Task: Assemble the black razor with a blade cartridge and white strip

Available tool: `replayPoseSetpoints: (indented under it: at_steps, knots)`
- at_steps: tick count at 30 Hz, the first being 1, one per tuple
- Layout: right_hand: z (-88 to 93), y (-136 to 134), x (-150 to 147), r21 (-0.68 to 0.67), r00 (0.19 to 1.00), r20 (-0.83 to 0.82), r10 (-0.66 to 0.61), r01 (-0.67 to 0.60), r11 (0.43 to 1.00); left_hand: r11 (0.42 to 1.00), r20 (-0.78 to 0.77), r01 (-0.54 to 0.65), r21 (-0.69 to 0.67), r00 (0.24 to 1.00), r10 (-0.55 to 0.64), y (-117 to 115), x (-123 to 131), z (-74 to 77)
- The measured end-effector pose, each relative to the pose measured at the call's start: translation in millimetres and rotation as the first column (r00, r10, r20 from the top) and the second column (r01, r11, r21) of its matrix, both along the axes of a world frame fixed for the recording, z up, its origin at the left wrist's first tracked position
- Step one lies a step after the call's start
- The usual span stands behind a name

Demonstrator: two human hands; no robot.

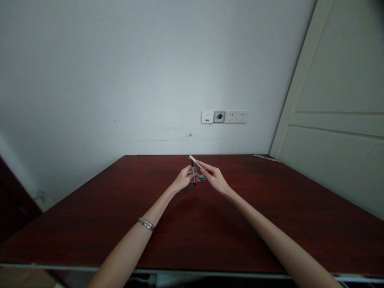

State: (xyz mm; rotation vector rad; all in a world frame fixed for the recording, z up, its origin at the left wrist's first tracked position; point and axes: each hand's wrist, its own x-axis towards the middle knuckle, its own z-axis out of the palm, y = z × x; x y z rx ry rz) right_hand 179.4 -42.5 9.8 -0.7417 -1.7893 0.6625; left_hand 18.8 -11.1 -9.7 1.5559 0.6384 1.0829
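Note:
Above the middle of the table my left hand (183, 179) is closed around a slim grey-and-black stick (193, 174), which stands nearly upright. Its exact kind is too small to make out. My right hand (215, 179) pinches a slim white stick with a rounded end (195, 161), slanting up to the left. The white stick's far end is at the dark top of the upright one; whether they touch I cannot tell. Behind the hands lies a small teal-and-dark item (202, 178) on the table, partly hidden by fingers.
The dark red wooden table (90, 224) reaches back to a pale wall. Sockets (236, 117) are set in that wall. A white panelled door (339, 100) stands along the right side, and a thin pale strip (267, 158) lies at the back right corner.

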Motion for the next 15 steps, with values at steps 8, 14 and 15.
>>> replayPoseSetpoints:
  at_steps: [8,14,15]
  knots:
    - [4.3,0.3,7.9,0.033,0.998,0.064,0.029,-0.031,0.999,0.997,-0.015,-0.081,-0.001,0.997,0.081,-2.2,-2.3,3.0]
    - [5.0,3.5,9.7,0.075,0.99,-0.02,-0.137,0.139,0.987,0.983,-0.059,-0.183,-0.026,0.982,0.181,-3.9,-2.6,5.3]
    - [3.7,3.9,8.0,0.076,0.989,-0.014,-0.144,0.145,0.987,0.982,-0.067,-0.186,-0.029,0.981,0.184,-4.0,-2.5,5.3]
